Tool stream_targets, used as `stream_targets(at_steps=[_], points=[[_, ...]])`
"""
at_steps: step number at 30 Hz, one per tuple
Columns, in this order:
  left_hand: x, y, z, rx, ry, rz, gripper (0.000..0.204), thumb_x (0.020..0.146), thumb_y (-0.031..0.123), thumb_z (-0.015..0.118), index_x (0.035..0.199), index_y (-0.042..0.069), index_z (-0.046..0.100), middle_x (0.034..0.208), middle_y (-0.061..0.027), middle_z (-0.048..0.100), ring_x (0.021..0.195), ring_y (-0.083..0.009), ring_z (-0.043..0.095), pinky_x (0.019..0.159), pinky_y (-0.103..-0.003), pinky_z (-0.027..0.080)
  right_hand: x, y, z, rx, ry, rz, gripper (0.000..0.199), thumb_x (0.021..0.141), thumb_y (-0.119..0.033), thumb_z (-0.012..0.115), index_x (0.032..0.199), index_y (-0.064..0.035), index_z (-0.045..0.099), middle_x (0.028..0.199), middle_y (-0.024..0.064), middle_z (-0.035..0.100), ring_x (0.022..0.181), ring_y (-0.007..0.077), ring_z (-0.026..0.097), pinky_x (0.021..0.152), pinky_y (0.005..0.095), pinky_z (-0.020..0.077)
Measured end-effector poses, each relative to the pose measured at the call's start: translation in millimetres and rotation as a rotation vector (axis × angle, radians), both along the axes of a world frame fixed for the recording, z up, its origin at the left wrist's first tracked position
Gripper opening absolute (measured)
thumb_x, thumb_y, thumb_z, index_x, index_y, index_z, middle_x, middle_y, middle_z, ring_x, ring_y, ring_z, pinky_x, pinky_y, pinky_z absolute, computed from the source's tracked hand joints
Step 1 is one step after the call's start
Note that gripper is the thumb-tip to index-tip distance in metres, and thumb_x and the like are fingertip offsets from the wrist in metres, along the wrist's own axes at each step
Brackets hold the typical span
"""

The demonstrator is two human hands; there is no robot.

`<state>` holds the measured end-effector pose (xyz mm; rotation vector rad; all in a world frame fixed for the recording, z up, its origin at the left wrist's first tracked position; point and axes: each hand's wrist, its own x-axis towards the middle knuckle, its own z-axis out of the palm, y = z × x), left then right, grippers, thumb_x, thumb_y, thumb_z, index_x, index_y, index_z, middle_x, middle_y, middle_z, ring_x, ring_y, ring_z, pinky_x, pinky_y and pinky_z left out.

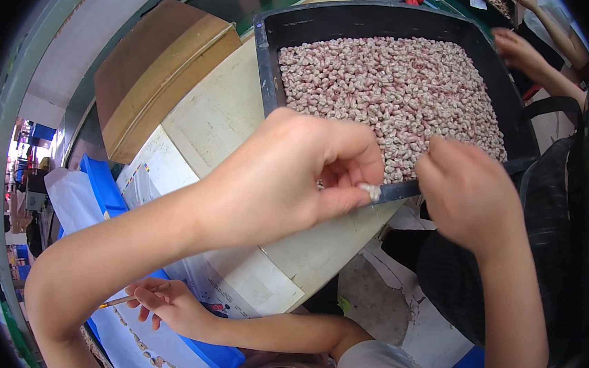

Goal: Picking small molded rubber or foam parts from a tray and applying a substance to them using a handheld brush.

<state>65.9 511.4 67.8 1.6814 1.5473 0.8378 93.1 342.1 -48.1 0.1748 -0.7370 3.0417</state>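
A large black tray (265, 78) holds a thick layer of small, knobby, pinkish-white shell-like pieces (385, 80). Over its near edge, my left hand (295, 170) pinches one small whitish shell-like piece (371, 191) between thumb and forefinger. My right hand (470, 191) is closed beside the tray's near right corner, a short way from the left. Its fingers are curled in and slightly blurred, and whatever they hold, if anything, is hidden.
The tray rests on a pale table (210, 115) with a brown cardboard box (158, 76) at left. Below, another person's hand (177, 308) holds a thin stick over a blue tray (218, 358) lined with a white sheet bearing small pieces. Another person's hand (519, 53) is at upper right.
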Motion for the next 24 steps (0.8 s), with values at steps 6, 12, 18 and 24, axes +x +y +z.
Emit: stream_targets(at_steps=[6,12,18,24], points=[[9,-12,12,0.021,0.058,-0.041,0.013,0.072,-0.002,0.064,0.085,0.001,0.061,0.078,-0.0067,0.061,0.073,-0.0120,0.059,0.066,-0.024,0.049,0,-3,-6,-0.006,-0.003,-0.048,0.030,0.090,-0.029,0.047,0.098,-0.0008,0.055,0.083,0.0062,0.057,0.066,0.0099,0.055,0.044,0.0206,0.0433],[10,-15,7,0.037,0.022,-0.020,0.019,0.074,0.000,0.062,0.093,0.003,0.064,0.080,-0.0068,0.062,0.073,-0.0129,0.059,0.063,-0.024,0.048,3,-3,2,-0.014,-0.001,-0.133,0.033,0.090,-0.031,0.048,0.096,0.0007,0.054,0.079,0.0063,0.057,0.062,0.0098,0.054,0.041,0.0207,0.0421],[7,-19,1,0.116,0.068,-0.015,0.017,0.074,0.001,0.062,0.091,0.003,0.064,0.078,-0.0077,0.062,0.070,-0.0165,0.059,0.061,-0.025,0.046,6,6,4,0.008,0.025,-0.075,0.028,0.090,-0.026,0.047,0.093,0.0006,0.054,0.080,0.0078,0.057,0.065,0.0121,0.056,0.044,0.0222,0.0437],[5,-19,2,0.185,0.104,-0.029,0.016,0.073,0.002,0.063,0.089,0.003,0.064,0.077,-0.0084,0.062,0.069,-0.0192,0.060,0.061,-0.026,0.046,4,4,3,0.011,0.052,-0.143,0.029,0.090,-0.031,0.048,0.094,-0.0020,0.052,0.083,0.0065,0.056,0.065,0.0112,0.056,0.042,0.0212,0.0434]])
